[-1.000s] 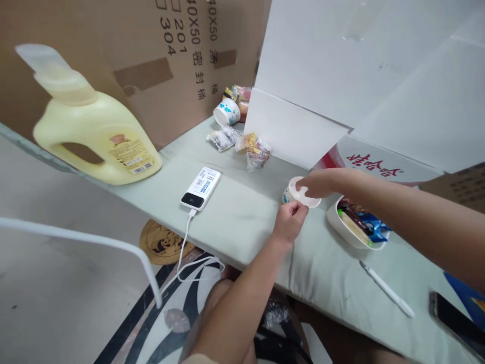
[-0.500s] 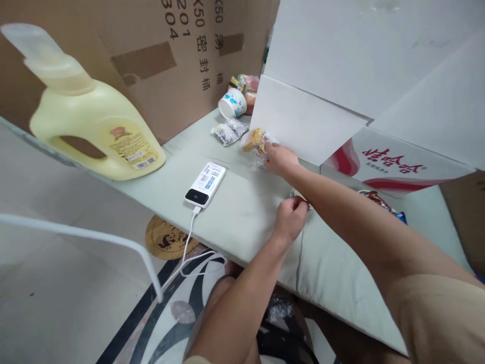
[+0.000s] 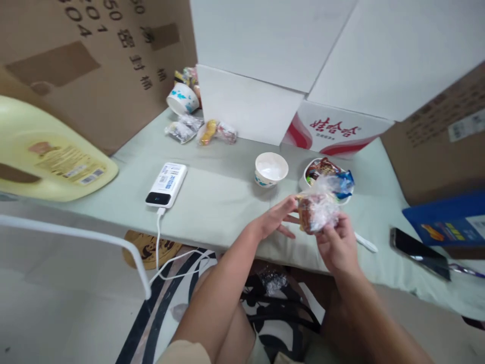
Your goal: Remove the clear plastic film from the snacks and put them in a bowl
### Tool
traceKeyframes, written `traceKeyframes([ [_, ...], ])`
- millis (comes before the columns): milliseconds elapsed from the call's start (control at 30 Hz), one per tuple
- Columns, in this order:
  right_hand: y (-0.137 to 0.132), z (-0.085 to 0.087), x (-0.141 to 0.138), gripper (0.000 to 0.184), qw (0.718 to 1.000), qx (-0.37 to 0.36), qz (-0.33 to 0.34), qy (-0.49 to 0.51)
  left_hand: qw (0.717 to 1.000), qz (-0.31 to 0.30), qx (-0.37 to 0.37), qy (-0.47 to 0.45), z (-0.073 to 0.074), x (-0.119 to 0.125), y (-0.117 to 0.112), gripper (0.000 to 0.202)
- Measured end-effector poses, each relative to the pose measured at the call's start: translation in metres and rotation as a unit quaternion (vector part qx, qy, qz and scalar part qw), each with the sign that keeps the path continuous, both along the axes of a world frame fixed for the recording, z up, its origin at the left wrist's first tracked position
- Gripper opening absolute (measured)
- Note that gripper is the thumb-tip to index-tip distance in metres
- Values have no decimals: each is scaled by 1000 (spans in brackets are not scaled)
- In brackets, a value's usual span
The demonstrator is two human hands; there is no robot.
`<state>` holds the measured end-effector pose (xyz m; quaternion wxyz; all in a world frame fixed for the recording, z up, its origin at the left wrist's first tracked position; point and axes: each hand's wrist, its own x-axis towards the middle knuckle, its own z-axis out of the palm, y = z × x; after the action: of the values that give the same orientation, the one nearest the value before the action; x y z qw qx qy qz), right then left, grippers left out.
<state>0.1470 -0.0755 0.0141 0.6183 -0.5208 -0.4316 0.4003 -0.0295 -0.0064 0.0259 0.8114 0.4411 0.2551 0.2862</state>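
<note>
The right hand [image 3: 338,245] grasped a clear plastic bag [image 3: 320,210] with reddish-brown contents, thumb and fingers pinching its lower right side. The left hand [image 3: 276,217] was loose, its fingers spread apart at the bag's left edge; whether a fingertip pressed on the plastic could not be told. The bag was held above the front part of the counter [image 3: 220,202], which was covered in pale green cloth, and it hid part of a white bowl [image 3: 304,183] behind it. The bowl held several wrapped packets, a blue packet [image 3: 345,185] among them. Just to the left of the bowl, a paper cup [image 3: 271,169] with a blue pattern stood upright, its mouth facing up.

To the right of the right hand, a white-handled tool [image 3: 367,242] lay partly hidden, and farther right a black phone [image 3: 419,253] rested near a blue box [image 3: 447,220]. On the left, a white power bank [image 3: 166,184] lay with a white cable [image 3: 158,237] plugged in, between the cup and a yellow bottle [image 3: 56,156]. Toward the back, a second cup [image 3: 183,98] leaned on its side behind silvery packets [image 3: 184,129], with a yellow packet [image 3: 208,132] next to them.
</note>
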Motion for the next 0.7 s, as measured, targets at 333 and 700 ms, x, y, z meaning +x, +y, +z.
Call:
traceKeyframes([
  [333,12,-8,66,62,967,59,16,-247,985,-14,82,154,-5,52,4,73],
  [700,10,-22,53,28,902,195,106,-371,988,58,-50,134,-14,57,17,70],
])
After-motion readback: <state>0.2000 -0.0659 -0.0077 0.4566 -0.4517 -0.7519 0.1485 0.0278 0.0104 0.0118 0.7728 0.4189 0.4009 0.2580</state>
